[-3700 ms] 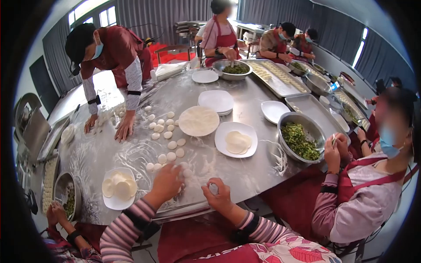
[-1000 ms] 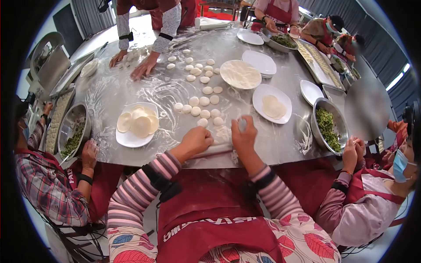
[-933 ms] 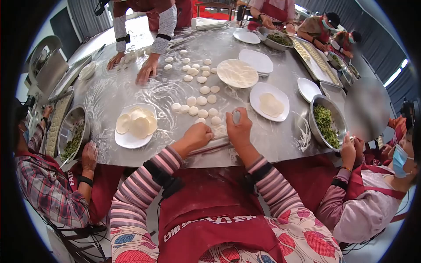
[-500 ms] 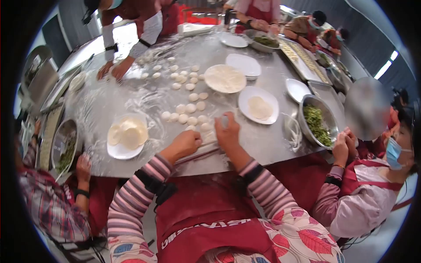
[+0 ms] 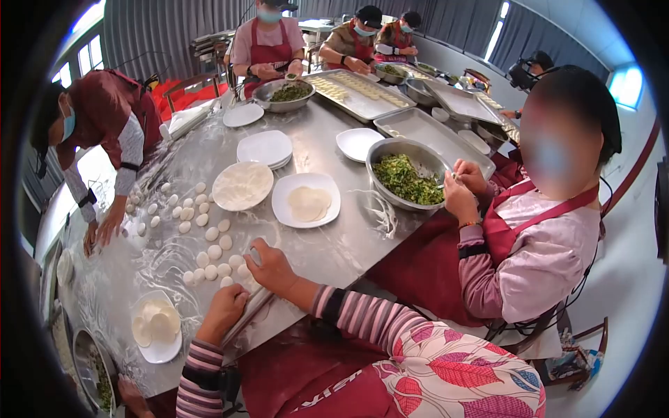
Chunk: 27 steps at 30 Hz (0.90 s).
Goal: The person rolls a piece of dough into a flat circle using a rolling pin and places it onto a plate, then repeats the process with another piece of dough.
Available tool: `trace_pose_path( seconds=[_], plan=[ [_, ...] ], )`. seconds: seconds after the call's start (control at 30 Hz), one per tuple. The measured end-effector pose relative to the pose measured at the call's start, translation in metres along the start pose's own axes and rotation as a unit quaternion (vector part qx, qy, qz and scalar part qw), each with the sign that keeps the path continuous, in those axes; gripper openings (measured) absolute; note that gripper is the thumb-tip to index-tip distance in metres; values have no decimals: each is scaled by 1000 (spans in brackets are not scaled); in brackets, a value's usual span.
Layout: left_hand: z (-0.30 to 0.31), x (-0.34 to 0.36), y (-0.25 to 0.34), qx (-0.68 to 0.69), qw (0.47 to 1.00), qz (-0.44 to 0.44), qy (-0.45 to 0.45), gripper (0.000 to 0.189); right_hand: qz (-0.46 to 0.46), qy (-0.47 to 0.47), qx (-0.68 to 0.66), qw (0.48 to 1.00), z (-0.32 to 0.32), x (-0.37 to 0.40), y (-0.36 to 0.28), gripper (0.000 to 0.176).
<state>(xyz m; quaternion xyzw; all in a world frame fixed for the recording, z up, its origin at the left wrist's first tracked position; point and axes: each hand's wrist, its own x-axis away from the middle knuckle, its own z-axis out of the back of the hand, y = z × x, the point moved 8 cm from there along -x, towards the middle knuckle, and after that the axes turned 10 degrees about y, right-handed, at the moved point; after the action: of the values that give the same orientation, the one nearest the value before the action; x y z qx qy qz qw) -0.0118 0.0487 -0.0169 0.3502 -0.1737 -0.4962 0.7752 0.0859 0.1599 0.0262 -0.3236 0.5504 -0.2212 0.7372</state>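
My left hand (image 5: pixel 224 311) is at the near edge of the metal table, fingers curled closed; what is in them is hidden. My right hand (image 5: pixel 274 268) lies just beyond it, palm down, thumb and forefinger spread apart. A pale, floury rod like a rolling pin (image 5: pixel 249 308) runs between the two hands along the edge. Several small flattened dough pieces (image 5: pixel 214 252) lie right past my fingertips. To the left, a white plate (image 5: pixel 162 354) bears round dough wrappers (image 5: pixel 155 323). Another white plate (image 5: pixel 287 187) with wrappers (image 5: pixel 309 203) stands further out.
Beyond the dough sits a round dish of flour (image 5: pixel 242 186), near stacked white plates (image 5: pixel 265 148). A steel bowl of green filling (image 5: pixel 405 179) stands before a co-worker (image 5: pixel 550 258) at right. Another person (image 5: pixel 115 139) leans over the table at left. Trays (image 5: pixel 359 94) of dumplings lie behind.
My view has swung to the right and up, so the table and hands appear further left. Both hands stay close together at the edge by the dough pieces.
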Motion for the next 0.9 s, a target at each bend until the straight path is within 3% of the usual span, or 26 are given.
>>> trace_pose_path(
  seconds=[0.1,0.17,0.23,0.3,0.37,0.53,0.7,0.77,0.9],
  plan=[
    [-1,7,12,-10,998,-12,-58,16,-7,-3,8,1000,20,16,-1,24],
    [7,14,14,-33,998,-10,-44,15,-9,-6,-13,1000,47,36,-15,25],
    [3,20,-5,94,989,105,-52,14,-18,-2,-28,999,52,37,-12,25],
    [-13,16,-24,100,988,89,-77,11,-5,0,-10,1000,39,34,-5,26],
    [-10,5,-19,50,998,13,-39,11,9,2,-11,1000,19,13,-3,26],
    [-7,-1,-2,-12,999,-9,-49,13,-19,-14,-7,1000,21,16,0,26],
    [4,23,-14,140,979,149,-24,18,-17,-18,-61,998,48,42,-16,26],
    [0,17,1,6,997,50,-52,20,-32,-19,-5,999,32,25,-3,26],
    [3,0,5,-39,999,1,16,23,1,-12,-2,1000,-2,8,2,27]
  ],
)
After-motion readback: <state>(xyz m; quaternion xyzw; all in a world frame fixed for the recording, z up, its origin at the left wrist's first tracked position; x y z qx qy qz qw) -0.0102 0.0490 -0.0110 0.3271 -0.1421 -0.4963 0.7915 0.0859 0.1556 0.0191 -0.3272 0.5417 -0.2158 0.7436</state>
